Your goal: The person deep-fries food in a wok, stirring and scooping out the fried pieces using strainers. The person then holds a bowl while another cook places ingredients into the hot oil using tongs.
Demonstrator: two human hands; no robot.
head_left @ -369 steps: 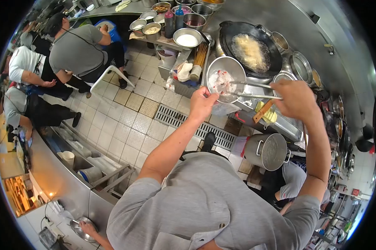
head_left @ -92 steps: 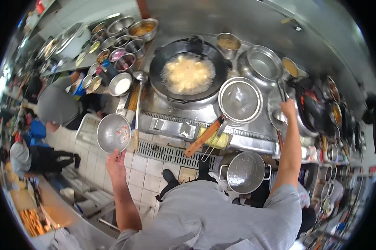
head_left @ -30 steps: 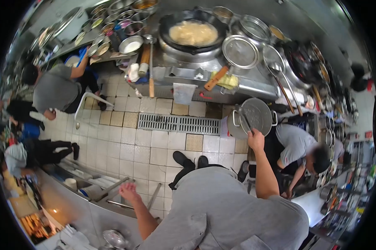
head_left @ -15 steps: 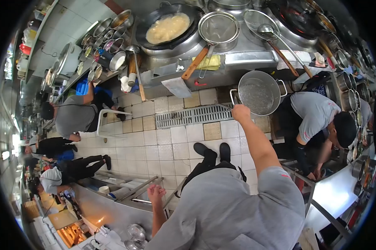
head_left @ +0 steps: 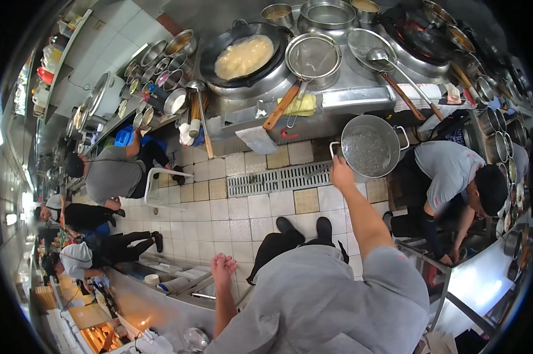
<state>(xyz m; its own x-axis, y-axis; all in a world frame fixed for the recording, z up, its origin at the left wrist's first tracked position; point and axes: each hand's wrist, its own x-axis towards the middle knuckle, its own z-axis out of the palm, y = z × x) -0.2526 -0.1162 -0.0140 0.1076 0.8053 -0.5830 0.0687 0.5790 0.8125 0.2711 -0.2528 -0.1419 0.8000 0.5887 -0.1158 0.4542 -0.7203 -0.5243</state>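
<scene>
My right hand (head_left: 341, 173) grips one side handle of a two-handled metal pot (head_left: 369, 146). What looks like clear liquid covers its bottom. The pot hangs level over the floor, between the stove front and me. My left hand (head_left: 224, 268) is by my left side, near the metal counter, fingers loosely curled with nothing visible in them. On the stove beyond, a wok (head_left: 243, 53) holds pale bubbling liquid. A round mesh strainer (head_left: 312, 56) with a wooden handle rests right of it, and a ladle (head_left: 411, 79) lies across a second strainer (head_left: 371, 50).
A co-worker (head_left: 455, 171) bends down close on my right, near the pot. Another person (head_left: 116, 174) is at the left beside a white stool (head_left: 151, 186). More people stand farther left. A floor drain grate (head_left: 278, 182) runs before the stove; a metal counter (head_left: 160, 301) is behind-left.
The pot, held in my right hand, has come slightly nearer to me relative to the stove. My left hand stays beside my body. The whole view has shifted a little.
</scene>
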